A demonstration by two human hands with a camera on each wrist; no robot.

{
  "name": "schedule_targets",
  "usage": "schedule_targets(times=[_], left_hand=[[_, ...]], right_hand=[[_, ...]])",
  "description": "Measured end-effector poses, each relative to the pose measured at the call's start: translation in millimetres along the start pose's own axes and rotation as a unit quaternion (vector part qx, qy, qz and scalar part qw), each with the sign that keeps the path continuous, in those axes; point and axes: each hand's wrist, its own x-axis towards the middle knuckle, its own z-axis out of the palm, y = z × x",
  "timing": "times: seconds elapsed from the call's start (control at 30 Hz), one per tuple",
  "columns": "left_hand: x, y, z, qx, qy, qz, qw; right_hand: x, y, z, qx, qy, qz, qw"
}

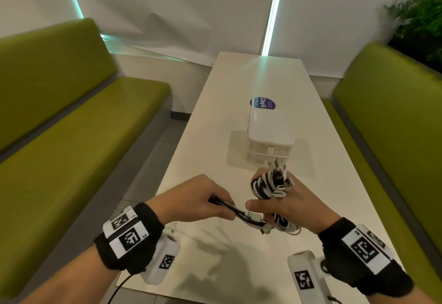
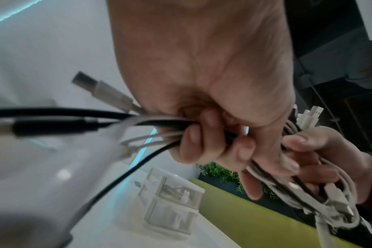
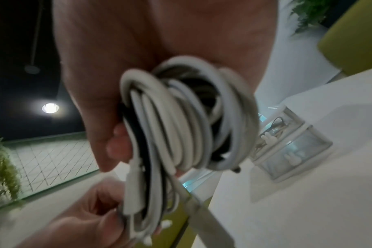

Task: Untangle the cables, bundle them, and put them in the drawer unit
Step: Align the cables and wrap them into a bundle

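Observation:
A coil of white and black cables [image 1: 271, 185] is wound around my right hand [image 1: 282, 198], whose fingers and thumb hold it above the near half of the white table [image 1: 215, 136]. In the right wrist view the cable coil [image 3: 181, 120] fills the centre. My left hand [image 1: 205, 198] grips the loose cable ends [image 1: 239, 215], with USB plugs sticking out beside the right thumb. In the left wrist view my left hand [image 2: 210, 141] clenches several black and white strands [image 2: 138, 130]. The clear drawer unit [image 1: 270, 136] stands just beyond the hands, both drawers pushed in.
Green benches [image 1: 71, 117] flank the table on both sides, the right bench [image 1: 392, 117] close by. A round blue sticker [image 1: 262, 103] lies on the table behind the drawer unit. A plant [image 1: 421, 16] stands at the back right.

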Motion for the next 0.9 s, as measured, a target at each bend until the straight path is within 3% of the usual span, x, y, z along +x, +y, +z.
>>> schedule_targets(times=[0.13, 0.23, 0.4, 0.63, 0.9], left_hand=[[5.6, 13.4, -2.9, 0.104, -0.007, 0.019, 0.994], [3.0, 15.5, -2.2, 0.109, -0.026, 0.017, 0.994], [-0.5, 4.5, -6.2, 0.131, -0.063, -0.066, 0.987], [6.2, 11.9, -3.9, 0.15, 0.004, 0.005, 0.989], [15.5, 20.8, -9.4, 0.147, -0.034, 0.027, 0.988]], right_hand=[[-0.6, 3.1, 4.6, -0.012, 0.014, 0.01, 1.0], [-5.3, 0.4, 3.0, -0.014, 0.026, 0.019, 0.999], [-4.6, -4.7, -4.1, -0.03, 0.054, 0.011, 0.998], [-3.1, 1.7, 7.1, -0.069, 0.037, -0.008, 0.997], [-2.8, 6.0, 4.2, -0.024, 0.036, -0.023, 0.999]])
